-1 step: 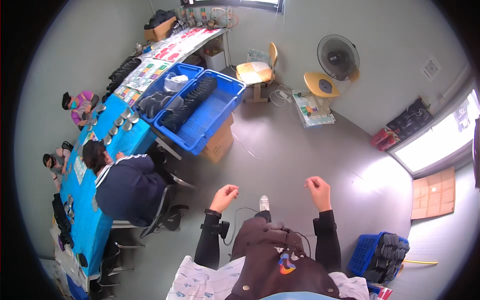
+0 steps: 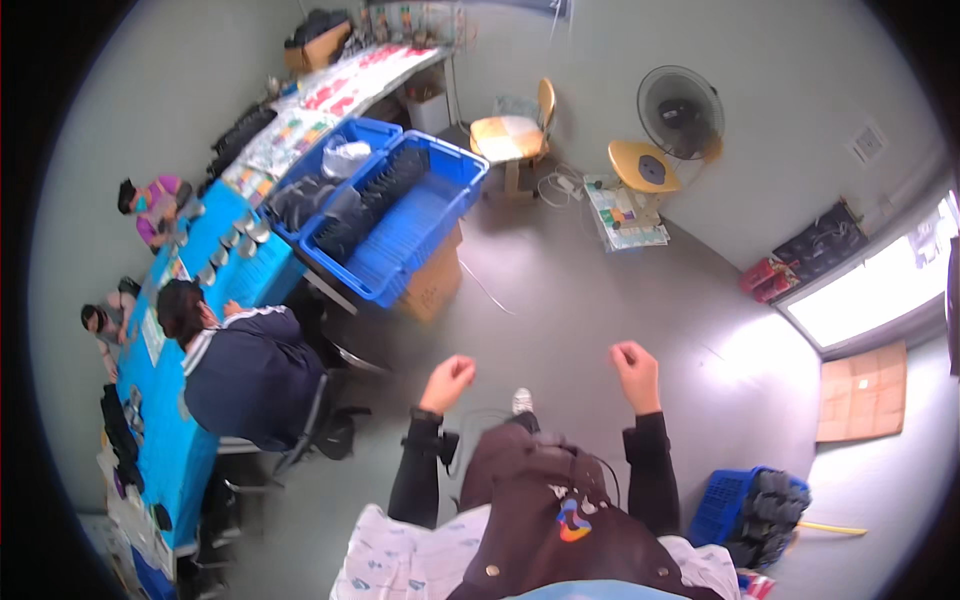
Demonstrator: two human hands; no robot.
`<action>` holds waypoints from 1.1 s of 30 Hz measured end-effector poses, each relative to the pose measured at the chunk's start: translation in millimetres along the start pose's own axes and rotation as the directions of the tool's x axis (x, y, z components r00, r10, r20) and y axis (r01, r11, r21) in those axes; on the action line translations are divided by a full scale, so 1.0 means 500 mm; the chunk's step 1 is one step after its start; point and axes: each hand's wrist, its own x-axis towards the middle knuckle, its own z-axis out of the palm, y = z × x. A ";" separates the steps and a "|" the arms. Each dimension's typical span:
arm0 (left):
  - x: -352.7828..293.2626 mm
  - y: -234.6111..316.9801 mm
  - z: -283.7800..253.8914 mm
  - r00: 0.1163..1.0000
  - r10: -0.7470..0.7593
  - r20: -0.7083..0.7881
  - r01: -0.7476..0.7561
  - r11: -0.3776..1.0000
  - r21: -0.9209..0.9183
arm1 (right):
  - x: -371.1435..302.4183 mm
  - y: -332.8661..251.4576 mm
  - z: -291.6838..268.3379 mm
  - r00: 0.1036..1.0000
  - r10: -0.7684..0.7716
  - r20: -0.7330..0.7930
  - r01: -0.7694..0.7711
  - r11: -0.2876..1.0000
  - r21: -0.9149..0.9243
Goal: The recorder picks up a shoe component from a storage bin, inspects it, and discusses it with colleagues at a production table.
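Note:
My left hand [image 2: 447,384] is held out in front of my body with its fingers curled in. Nothing shows in it. At about the same height, apart from it, my right hand [image 2: 637,378] is also closed, with nothing visible in its grip. Dark bands circle both wrists over black sleeves. Below them lies my dark apron [image 2: 520,500], and one white shoe [image 2: 522,401] shows on the floor between the hands. Neither hand touches any object. Nearest on the left is a seated person in a navy jacket [image 2: 250,370].
Blue crates [image 2: 400,262] with dark pieces stand ahead left, beside a long blue-covered table [image 2: 180,450] where other people sit. Ahead are a padded chair [image 2: 505,140], a yellow stool [image 2: 640,167] and a fan [image 2: 680,112]. Another blue crate [image 2: 717,505] stands near right; cables cross the floor.
Both my hands sit slightly higher in the picture, and the right fingers look more tightly curled. The view has shifted slightly and blurred.

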 end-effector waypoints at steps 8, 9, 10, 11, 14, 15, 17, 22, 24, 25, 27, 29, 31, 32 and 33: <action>0.592 0.311 0.163 0.991 0.102 0.085 -0.091 0.988 -0.124 | 0.645 -0.019 0.000 0.984 0.041 0.172 -0.102 0.927 0.361; 0.659 0.346 0.166 0.992 0.109 0.069 -0.100 0.987 -0.123 | 0.731 -0.015 0.007 0.983 0.027 0.182 -0.093 0.927 0.363; 0.728 0.382 0.166 0.991 0.132 0.026 -0.127 0.982 -0.137 | 0.820 -0.013 0.019 0.981 0.048 0.189 -0.117 0.919 0.376; 0.784 0.397 0.163 0.989 0.145 -0.026 -0.148 0.978 -0.148 | 0.897 -0.010 0.040 0.975 0.071 0.209 -0.150 0.909 0.389; 0.961 0.385 0.141 0.962 0.186 -0.199 -0.225 0.956 -0.190 | 1.135 -0.017 0.123 0.943 0.019 0.334 -0.162 0.898 0.409; 1.017 0.372 0.132 0.953 0.156 -0.258 -0.210 0.958 -0.195 | 1.217 -0.020 0.149 0.918 0.004 0.397 -0.172 0.905 0.389; 1.103 0.343 0.123 0.920 0.053 -0.388 -0.166 0.950 -0.263 | 1.355 -0.034 0.217 0.849 0.019 0.528 -0.289 0.854 0.434; 1.222 0.383 0.104 0.841 -0.186 -0.508 -0.104 0.866 -0.490 | 1.614 -0.159 0.425 0.570 -0.040 0.821 -0.685 0.530 0.501; 1.266 0.393 0.073 0.802 -0.204 -0.561 -0.144 0.846 -0.513 | 1.686 -0.228 0.528 0.379 -0.092 0.921 -0.834 0.398 0.383; 1.285 0.383 0.056 0.777 -0.227 -0.587 -0.165 0.827 -0.538 | 1.715 -0.261 0.581 0.271 -0.118 0.955 -0.885 0.360 0.296; 1.326 0.367 0.026 0.718 -0.268 -0.643 -0.188 0.815 -0.549 | 1.757 -0.328 0.683 0.141 -0.162 0.977 -0.881 0.430 0.198; 1.385 0.362 -0.013 0.641 -0.325 -0.695 -0.210 0.798 -0.566 | 1.842 -0.341 0.786 0.192 -0.198 0.961 -0.809 0.523 0.269; 1.446 0.363 -0.076 0.656 -0.297 -0.694 -0.237 0.792 -0.562 | 1.935 -0.363 0.875 0.223 -0.243 0.944 -0.807 0.498 0.319; 1.461 0.350 -0.110 0.625 -0.319 -0.713 -0.263 0.774 -0.576 | 1.971 -0.386 0.915 0.169 -0.204 0.964 -0.860 0.448 0.246; 1.474 0.338 -0.129 0.603 -0.340 -0.721 -0.287 0.751 -0.595 | 2.010 -0.416 0.945 0.104 -0.107 0.989 -0.915 0.379 0.138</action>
